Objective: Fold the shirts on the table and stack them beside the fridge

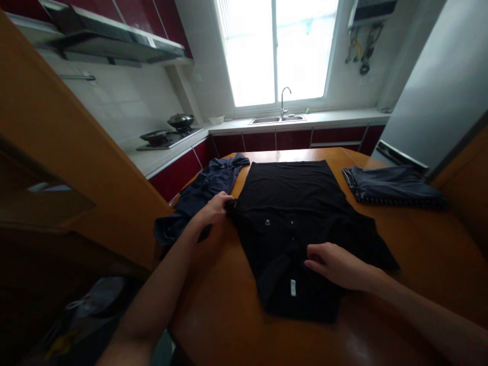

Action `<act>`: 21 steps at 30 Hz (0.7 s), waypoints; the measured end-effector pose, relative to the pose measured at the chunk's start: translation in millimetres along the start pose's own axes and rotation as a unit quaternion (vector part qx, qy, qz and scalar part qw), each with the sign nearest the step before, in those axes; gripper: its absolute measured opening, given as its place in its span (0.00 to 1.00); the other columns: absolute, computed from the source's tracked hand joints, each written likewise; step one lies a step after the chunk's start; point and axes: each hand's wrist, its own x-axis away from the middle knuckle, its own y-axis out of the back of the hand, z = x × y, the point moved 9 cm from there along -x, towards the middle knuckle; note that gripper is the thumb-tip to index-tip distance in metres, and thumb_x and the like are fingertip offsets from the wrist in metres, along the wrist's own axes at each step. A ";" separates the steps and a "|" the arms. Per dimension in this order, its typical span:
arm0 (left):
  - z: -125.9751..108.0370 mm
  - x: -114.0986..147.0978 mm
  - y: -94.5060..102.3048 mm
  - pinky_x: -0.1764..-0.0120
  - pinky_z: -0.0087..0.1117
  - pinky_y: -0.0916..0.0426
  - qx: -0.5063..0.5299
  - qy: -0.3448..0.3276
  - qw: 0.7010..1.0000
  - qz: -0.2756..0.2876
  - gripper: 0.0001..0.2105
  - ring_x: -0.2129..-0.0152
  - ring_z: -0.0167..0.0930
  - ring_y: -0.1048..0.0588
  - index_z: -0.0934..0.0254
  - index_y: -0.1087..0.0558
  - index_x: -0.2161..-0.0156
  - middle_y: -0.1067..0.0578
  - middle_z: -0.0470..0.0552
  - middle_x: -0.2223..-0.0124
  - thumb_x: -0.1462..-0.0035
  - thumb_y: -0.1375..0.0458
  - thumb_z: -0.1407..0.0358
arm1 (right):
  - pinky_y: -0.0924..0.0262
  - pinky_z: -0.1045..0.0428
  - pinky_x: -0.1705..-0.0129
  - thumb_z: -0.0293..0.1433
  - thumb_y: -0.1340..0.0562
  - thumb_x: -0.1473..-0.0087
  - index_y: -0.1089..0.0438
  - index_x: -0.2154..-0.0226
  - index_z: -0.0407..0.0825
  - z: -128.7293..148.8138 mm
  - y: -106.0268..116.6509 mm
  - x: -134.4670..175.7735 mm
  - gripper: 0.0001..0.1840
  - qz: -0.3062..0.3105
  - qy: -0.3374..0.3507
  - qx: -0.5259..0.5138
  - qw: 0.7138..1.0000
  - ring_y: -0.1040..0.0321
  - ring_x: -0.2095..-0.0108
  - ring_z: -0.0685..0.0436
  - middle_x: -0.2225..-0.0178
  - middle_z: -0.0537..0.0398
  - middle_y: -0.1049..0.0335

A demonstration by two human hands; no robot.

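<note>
A black polo shirt (pixel 293 188) lies spread on the wooden table, its hem toward the window and its collar toward me. Two buttons, a small light chest logo and a white neck label (pixel 293 287) show on it. At the shirt's left edge, my left hand (pixel 217 207) is closed on the bunched black cloth of the sleeve. My right hand (pixel 331 262) is over the right side of the collar, fingers curled and thumb close to the index finger, against the cloth. Its fingertips are partly hidden. The right sleeve (pixel 377 249) lies spread out flat.
Dark blue clothing (pixel 209 183) lies crumpled along the table's left edge. A folded grey-blue garment (pixel 396 185) is at the right on the wooden table (pixel 224 305). An orange wooden door (pixel 76 152) stands close on the left. Beyond are a stove with pans and a sink (pixel 267 121).
</note>
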 end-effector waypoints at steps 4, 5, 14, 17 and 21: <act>6.0 32.6 45.3 0.50 0.35 0.31 0.055 -0.061 0.996 -0.027 0.10 0.58 0.33 0.28 0.63 0.26 0.66 0.31 0.51 0.56 0.55 0.46 0.69 | 0.49 0.54 0.74 0.38 0.39 0.38 0.31 0.70 0.51 -0.7 -1.4 -1.5 0.11 0.000 0.001 -0.002 1.000 0.32 0.74 0.48 0.73 0.57 0.27; 11.4 40.1 51.9 0.48 0.36 0.32 0.053 -0.064 0.996 -0.030 0.09 0.56 0.34 0.29 0.63 0.27 0.66 0.31 0.51 0.55 0.54 0.46 0.69 | 0.49 0.54 0.74 0.38 0.39 0.38 0.31 0.70 0.51 -0.8 -1.7 -1.7 0.11 0.000 0.001 -0.002 1.000 0.32 0.73 0.48 0.72 0.57 0.27; -22.1 92.7 27.3 0.41 0.43 0.37 -0.027 -0.075 0.995 -0.064 0.17 0.47 0.38 0.31 0.60 0.27 0.46 0.30 0.55 0.45 0.40 0.48 0.70 | 0.49 0.53 0.73 0.37 0.39 0.38 0.32 0.70 0.51 2.3 -1.3 0.0 0.10 0.005 -0.019 0.035 0.999 0.32 0.73 0.46 0.71 0.55 0.26; -84.0 108.8 -19.7 0.38 0.40 0.39 -0.016 -0.177 0.982 0.058 0.27 0.41 0.37 0.35 0.54 0.35 0.36 0.33 0.52 0.38 0.41 0.42 0.70 | 0.46 0.53 0.71 0.36 0.40 0.38 0.33 0.71 0.51 9.8 2.6 5.7 0.10 -0.012 -0.006 0.063 0.998 0.31 0.71 0.45 0.68 0.54 0.27; -92.0 111.8 -34.8 0.44 0.39 0.36 -0.041 -0.189 0.978 0.079 0.19 0.52 0.35 0.29 0.56 0.23 0.51 0.26 0.50 0.51 0.43 0.46 0.77 | 0.40 0.51 0.64 0.36 0.36 0.42 0.32 0.67 0.53 23.9 -1.5 29.3 0.06 -0.007 0.065 0.076 0.995 0.30 0.63 0.43 0.61 0.53 0.29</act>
